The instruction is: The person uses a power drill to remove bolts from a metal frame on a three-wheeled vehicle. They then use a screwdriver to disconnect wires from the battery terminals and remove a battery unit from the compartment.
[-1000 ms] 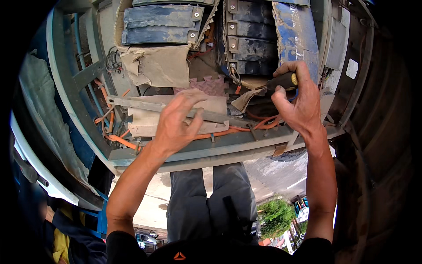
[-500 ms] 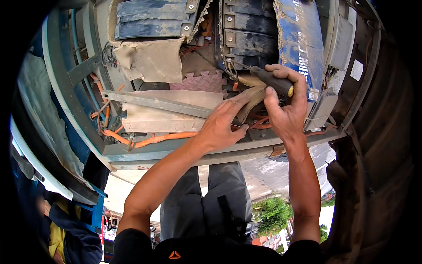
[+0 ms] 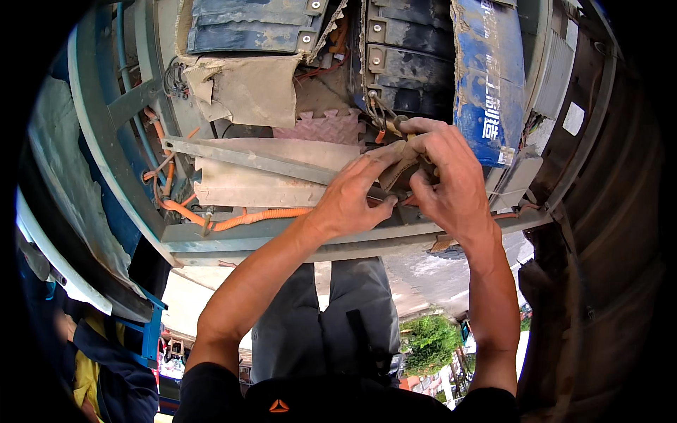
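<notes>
My left hand (image 3: 345, 197) reaches in from the lower left, its fingers curled onto a strip of torn brown cardboard (image 3: 389, 173). The thumb points right, below the strip. My right hand (image 3: 451, 176) is closed at the strip's other side, fingers bent and thumb tucked inward. What lies inside its grip is mostly hidden; no screwdriver handle shows clearly. Just beyond the hands, a cable lug with wires (image 3: 377, 106) sits at the near end of a dusty dark battery pack (image 3: 409, 63), and an orange-sleeved wire end (image 3: 381, 135) hangs there.
A grey metal bar (image 3: 261, 161) lies slantwise over a cardboard sheet (image 3: 247, 187). Orange conduit (image 3: 264, 218) follows the frame's near rail (image 3: 282, 243). A second battery pack (image 3: 247, 32) and a torn blue carton wall (image 3: 486, 84) stand beyond. At lower left is another person's dark sleeve (image 3: 123, 374).
My right hand has turned and moved inward to the cardboard strip. The screwdriver it held, with its dark handle, is no longer clearly visible. The left hand stays nearly in place.
</notes>
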### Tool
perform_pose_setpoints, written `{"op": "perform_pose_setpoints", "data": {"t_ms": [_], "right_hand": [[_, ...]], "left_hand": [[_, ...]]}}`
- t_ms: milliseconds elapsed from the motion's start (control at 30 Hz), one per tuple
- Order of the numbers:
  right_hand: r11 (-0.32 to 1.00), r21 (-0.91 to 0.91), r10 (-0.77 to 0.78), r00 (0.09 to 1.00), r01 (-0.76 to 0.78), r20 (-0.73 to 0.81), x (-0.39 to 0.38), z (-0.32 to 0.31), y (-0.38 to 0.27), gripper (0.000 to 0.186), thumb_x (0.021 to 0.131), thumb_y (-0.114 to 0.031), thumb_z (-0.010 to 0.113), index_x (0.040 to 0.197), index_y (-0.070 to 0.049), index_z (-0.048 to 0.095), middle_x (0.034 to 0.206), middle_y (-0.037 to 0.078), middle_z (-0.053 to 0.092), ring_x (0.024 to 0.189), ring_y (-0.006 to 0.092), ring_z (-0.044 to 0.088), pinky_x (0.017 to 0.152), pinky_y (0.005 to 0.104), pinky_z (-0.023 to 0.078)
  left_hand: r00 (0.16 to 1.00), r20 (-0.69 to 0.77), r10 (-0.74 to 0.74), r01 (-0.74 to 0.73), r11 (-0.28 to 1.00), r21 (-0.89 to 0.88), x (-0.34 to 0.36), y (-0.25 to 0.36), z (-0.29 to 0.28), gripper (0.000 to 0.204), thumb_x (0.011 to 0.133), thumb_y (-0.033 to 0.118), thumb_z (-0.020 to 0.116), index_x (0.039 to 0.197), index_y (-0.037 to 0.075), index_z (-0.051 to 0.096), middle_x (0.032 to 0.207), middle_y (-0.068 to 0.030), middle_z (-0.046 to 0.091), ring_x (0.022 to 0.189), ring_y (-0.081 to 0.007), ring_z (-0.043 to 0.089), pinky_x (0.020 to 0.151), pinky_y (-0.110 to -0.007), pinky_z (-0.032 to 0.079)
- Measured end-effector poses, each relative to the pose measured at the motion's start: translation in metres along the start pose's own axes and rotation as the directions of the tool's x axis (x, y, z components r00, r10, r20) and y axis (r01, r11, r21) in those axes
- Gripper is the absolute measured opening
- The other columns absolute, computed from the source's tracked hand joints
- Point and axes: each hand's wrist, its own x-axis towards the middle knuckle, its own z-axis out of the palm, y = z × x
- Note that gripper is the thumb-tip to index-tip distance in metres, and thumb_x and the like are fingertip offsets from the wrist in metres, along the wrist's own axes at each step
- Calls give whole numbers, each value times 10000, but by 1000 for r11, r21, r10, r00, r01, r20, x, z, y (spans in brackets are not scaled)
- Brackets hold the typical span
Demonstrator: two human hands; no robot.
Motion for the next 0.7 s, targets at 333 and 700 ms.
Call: {"op": "perform_pose_setpoints", "data": {"t_ms": [333,700], "right_hand": [[173,559,746,478,-811,464,38,-13,-35,556,998,-54,665,1518,22,484,1070,114,687,672,111,579,494,250,480],[294,103,872,311,-950,377,90,11,-61,312,966,-84,700,1257,21,662,799,62,663,599,168,611,481,327,431]], "left_hand": [[946,-177,-270,147,848,-510,-6,-17,8,334,974,23,511,1249,-12,697,1084,-128,757,1021,-205,717,936,-333,545],[915,-235,-328,226,899,-375,24,-9,-21,248,1019,40,581,1230,5,707,1040,-83,767,905,-127,699,806,-312,560]]}}
